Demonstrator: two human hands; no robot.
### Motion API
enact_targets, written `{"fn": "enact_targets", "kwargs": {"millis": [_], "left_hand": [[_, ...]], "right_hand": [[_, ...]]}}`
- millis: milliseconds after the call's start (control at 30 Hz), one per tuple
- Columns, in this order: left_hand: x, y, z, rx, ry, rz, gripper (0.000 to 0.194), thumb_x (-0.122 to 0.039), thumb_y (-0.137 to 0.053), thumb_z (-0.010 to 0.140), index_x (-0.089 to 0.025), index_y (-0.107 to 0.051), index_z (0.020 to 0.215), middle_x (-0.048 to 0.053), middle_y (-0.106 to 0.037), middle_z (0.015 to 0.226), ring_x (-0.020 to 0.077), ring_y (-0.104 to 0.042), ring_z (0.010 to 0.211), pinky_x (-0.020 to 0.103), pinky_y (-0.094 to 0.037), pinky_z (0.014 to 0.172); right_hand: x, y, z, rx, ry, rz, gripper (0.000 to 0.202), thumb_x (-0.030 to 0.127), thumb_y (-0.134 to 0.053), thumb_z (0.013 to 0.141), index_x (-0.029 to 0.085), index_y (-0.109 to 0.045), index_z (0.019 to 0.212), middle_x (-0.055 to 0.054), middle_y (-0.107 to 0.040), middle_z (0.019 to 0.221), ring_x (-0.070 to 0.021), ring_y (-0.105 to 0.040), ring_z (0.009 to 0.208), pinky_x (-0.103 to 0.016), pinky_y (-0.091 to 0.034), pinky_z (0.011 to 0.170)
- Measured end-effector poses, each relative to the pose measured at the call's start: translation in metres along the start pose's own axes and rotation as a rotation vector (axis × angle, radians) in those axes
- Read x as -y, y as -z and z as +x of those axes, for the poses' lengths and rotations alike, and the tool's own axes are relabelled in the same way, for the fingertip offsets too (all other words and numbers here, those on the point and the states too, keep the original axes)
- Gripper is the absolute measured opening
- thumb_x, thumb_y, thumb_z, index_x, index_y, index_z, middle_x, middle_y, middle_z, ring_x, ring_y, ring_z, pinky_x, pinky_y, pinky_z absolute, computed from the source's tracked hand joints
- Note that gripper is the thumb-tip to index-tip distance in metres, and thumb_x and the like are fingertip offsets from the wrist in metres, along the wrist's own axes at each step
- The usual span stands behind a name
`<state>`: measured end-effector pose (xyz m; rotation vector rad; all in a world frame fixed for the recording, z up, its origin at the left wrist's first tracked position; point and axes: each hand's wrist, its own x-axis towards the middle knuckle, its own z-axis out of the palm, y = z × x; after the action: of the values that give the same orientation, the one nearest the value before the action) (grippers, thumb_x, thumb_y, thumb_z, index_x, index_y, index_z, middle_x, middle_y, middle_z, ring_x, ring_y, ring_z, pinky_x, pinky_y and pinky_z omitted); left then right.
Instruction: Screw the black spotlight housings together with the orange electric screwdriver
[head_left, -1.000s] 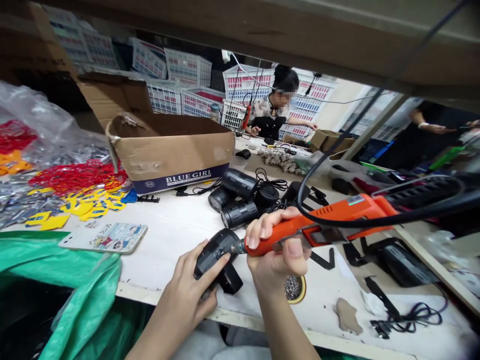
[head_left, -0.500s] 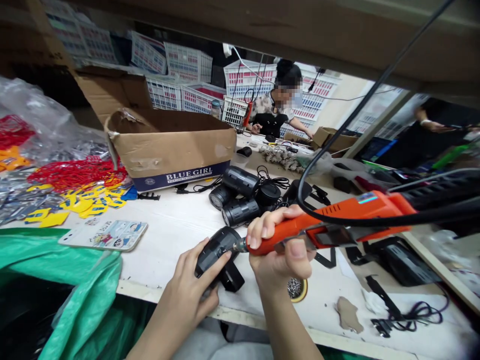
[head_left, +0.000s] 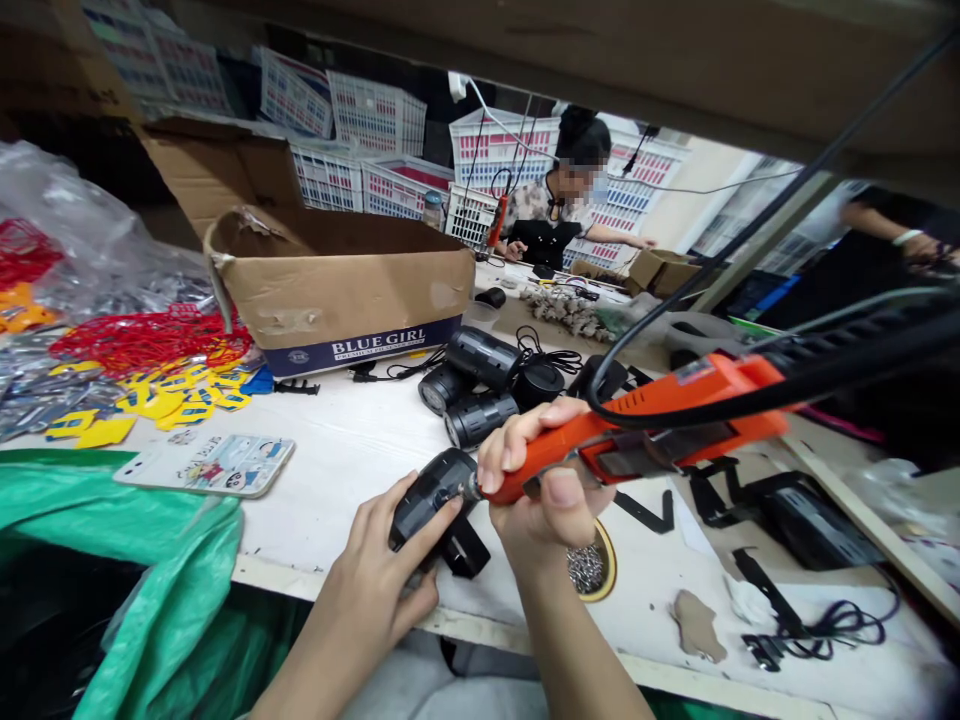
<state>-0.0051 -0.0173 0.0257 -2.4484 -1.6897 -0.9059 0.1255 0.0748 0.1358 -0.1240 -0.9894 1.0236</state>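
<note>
Between the two hands at the near bench (head_left: 360, 440) edge, a small black plastic camera housing (head_left: 433, 497) sits clamped in the left hand (head_left: 379, 590), fingers pressed around it. The right hand (head_left: 540, 495) is closed on an orange corded electric screwdriver (head_left: 637, 435), tip touching the housing. Keeping the bit square to the screw and the housing braced on the bench should prevent slipping.

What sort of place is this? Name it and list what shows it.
Most likely a small electronics assembly workshop. The right hand drives a corded orange electric screwdriver into a black casing held by the left hand; similar black units and stacked plastic crates lie beyond.
</note>
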Motion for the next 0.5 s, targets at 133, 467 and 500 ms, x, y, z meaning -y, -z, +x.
{"fn": "enact_targets", "kwargs": {"millis": [133, 467, 500], "left_hand": [[0.003, -0.001, -0.001, 0.002, 0.037, -0.024, 0.082, -0.012, -0.060, 0.090, -0.039, -0.028, 0.161, 0.012, -0.030, 0.158, 0.0328, -0.044, 0.136, 0.052, -0.058, 0.103], [0.003, -0.001, -0.001, 0.012, 0.133, -0.087, 0.077, -0.016, -0.060, 0.091, -0.040, -0.030, 0.158, 0.010, -0.032, 0.156, 0.0333, -0.044, 0.138, 0.055, -0.055, 0.107], [0.003, -0.002, -0.002, 0.012, 0.135, -0.090, 0.076, -0.016, -0.060, 0.092, -0.041, -0.031, 0.158, 0.010, -0.032, 0.156, 0.0331, -0.044, 0.138, 0.055, -0.055, 0.108]], "right_hand": [[-0.010, -0.001, 0.004, 0.088, -0.074, 0.042, 0.027, 0.034, -0.085, 0.084, 0.021, -0.067, 0.099, 0.004, -0.059, 0.067, -0.0088, -0.051, 0.042, -0.020, -0.042, 0.040], [-0.031, -0.007, 0.014, 0.169, -0.234, 0.026, 0.036, 0.040, -0.086, 0.082, 0.022, -0.057, 0.094, 0.005, -0.058, 0.066, -0.0087, -0.049, 0.043, -0.021, -0.040, 0.042], [-0.031, -0.006, 0.015, 0.181, -0.238, 0.030, 0.035, 0.040, -0.085, 0.083, 0.022, -0.057, 0.094, 0.006, -0.058, 0.066, -0.0087, -0.049, 0.043, -0.021, -0.040, 0.041]]}}
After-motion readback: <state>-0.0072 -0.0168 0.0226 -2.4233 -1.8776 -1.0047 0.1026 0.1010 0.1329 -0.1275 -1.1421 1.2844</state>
